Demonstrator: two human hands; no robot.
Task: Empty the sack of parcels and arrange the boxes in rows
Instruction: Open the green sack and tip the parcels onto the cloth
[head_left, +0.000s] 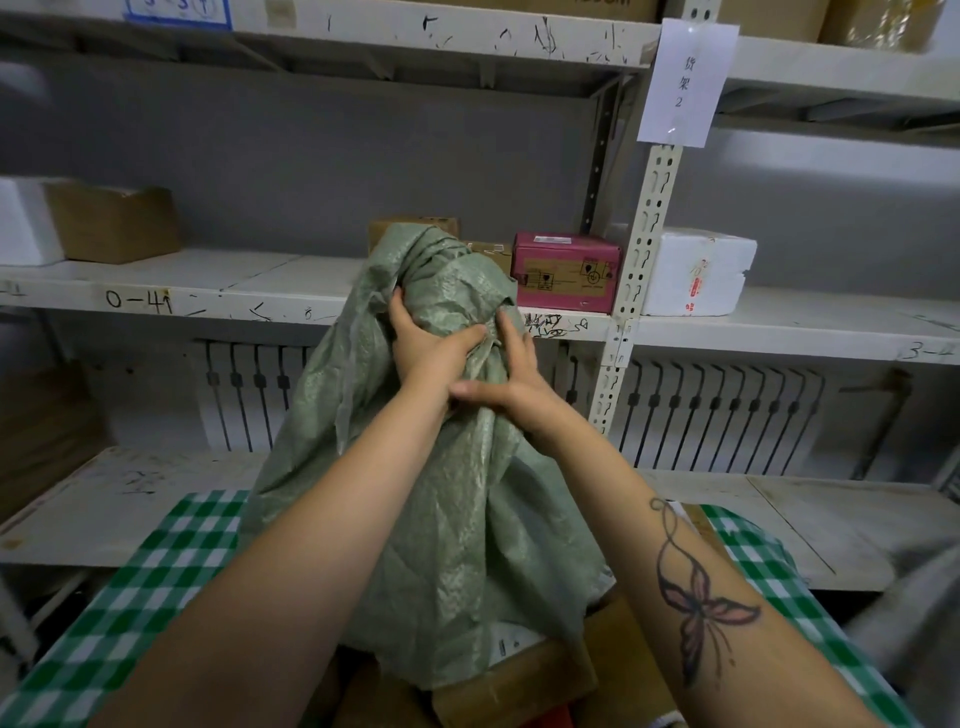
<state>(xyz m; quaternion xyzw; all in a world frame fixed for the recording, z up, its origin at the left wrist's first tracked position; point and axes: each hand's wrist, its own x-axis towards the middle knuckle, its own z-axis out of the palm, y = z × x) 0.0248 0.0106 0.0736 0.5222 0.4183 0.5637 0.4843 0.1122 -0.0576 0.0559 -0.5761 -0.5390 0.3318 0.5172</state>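
A green woven sack (457, 519) hangs upside down in front of me, lifted above the green-checked tablecloth (156, 571). My left hand (431, 345) grips the bunched fabric near its top. Just to the right, my right hand (511, 379) holds the same bunch, fingers on the cloth and thumb stretched across toward my left wrist. Brown cardboard boxes (524, 686) lie under the sack's open lower end; one shows a white label. Most of them are hidden by the sack and my forearms.
White metal shelving (208, 296) stands behind the table. On its middle shelf sit a pink box (566, 278), small brown boxes (415, 228), a white foam box (696, 273) to the right, and a brown box (111, 223) at far left. An upright post (639, 260) carries a paper label.
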